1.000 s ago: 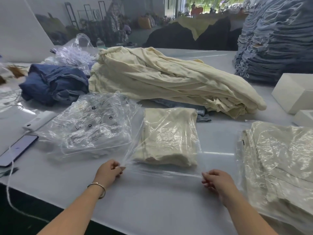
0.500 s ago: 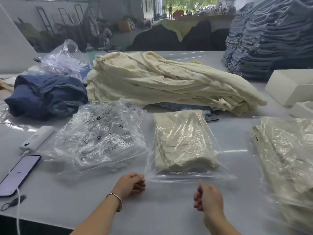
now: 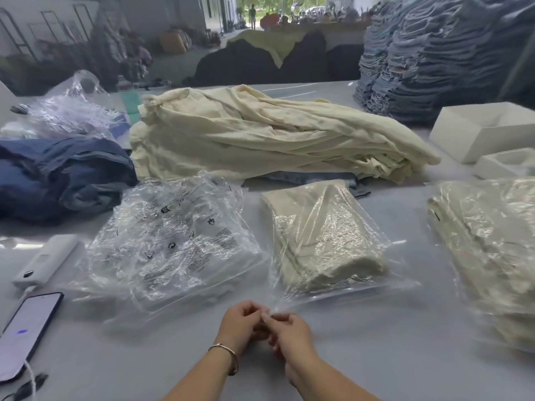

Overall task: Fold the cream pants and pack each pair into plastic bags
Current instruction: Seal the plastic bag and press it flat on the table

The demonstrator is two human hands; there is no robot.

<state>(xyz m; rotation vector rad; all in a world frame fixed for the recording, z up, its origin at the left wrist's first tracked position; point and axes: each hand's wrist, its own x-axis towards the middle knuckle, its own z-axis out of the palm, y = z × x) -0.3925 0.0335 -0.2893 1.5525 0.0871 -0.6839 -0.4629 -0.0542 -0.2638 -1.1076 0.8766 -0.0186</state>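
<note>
Where hands (image 3: 262, 324) pinch, bagged cream pants (image 3: 324, 238).

Hands: the left hand (image 3: 241, 324) and the right hand (image 3: 285, 332) were far apart at the two corners of the bag's open end — now they touch each other.
Bag mouth: the plastic bag (image 3: 327, 244) had a wide, flat edge — now that edge is bunched into one point, pinched between both hands, just before the folded cream pants (image 3: 324, 241).
</note>
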